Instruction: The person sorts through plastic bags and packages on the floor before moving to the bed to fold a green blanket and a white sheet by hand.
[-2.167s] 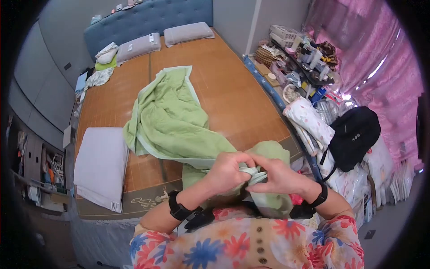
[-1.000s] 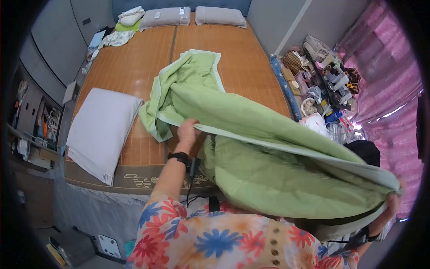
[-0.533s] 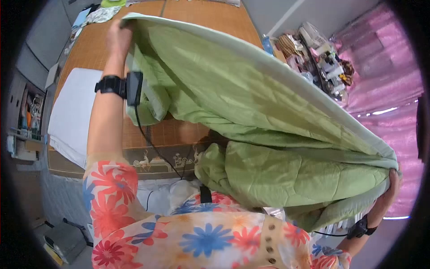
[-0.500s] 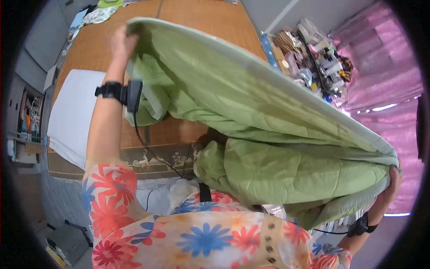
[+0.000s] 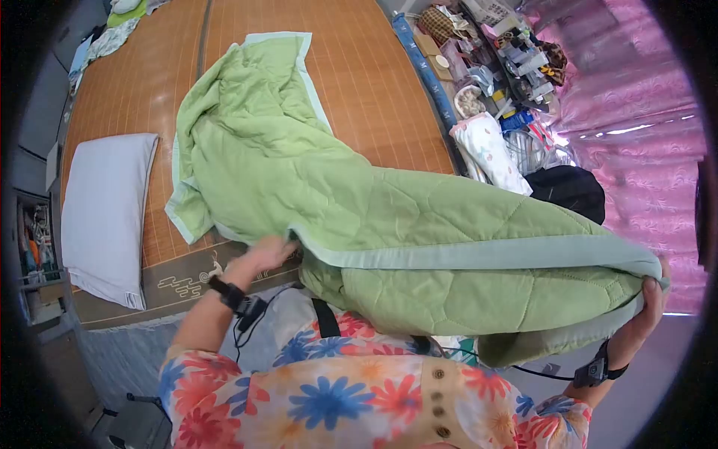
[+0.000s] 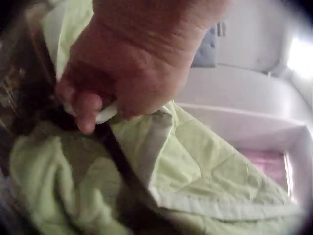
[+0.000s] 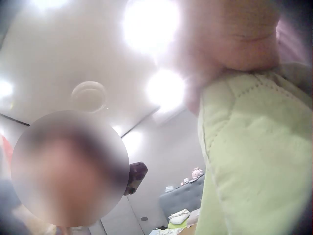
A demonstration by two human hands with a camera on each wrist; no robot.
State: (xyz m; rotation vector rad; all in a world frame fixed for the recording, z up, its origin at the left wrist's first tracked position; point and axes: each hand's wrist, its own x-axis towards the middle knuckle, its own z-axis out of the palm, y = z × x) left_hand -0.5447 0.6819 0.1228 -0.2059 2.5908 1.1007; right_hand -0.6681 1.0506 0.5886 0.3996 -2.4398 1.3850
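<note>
The left hand (image 5: 268,256) and right hand (image 5: 653,299) curl fingers round the pale-edged, light-green quilted fabric blanket (image 5: 449,213), partly on the brown-matted bed (image 5: 374,90).

Here's the quilt (image 5: 277,150), sprawled over the middle of the bed (image 5: 374,90) and running off rightward to the right hand (image 5: 653,303)! The left hand (image 5: 268,254) sits at its near edge, above the bed's front border. Left of the quilt, on the bed, a folded cloth (image 5: 112,209). Along the bed's right edge, a long roll (image 5: 422,67); right of that, bottles (image 5: 532,62). A bag (image 5: 568,191) sits behind the quilt's right end, with the curtain (image 5: 628,90) farther right.
</note>
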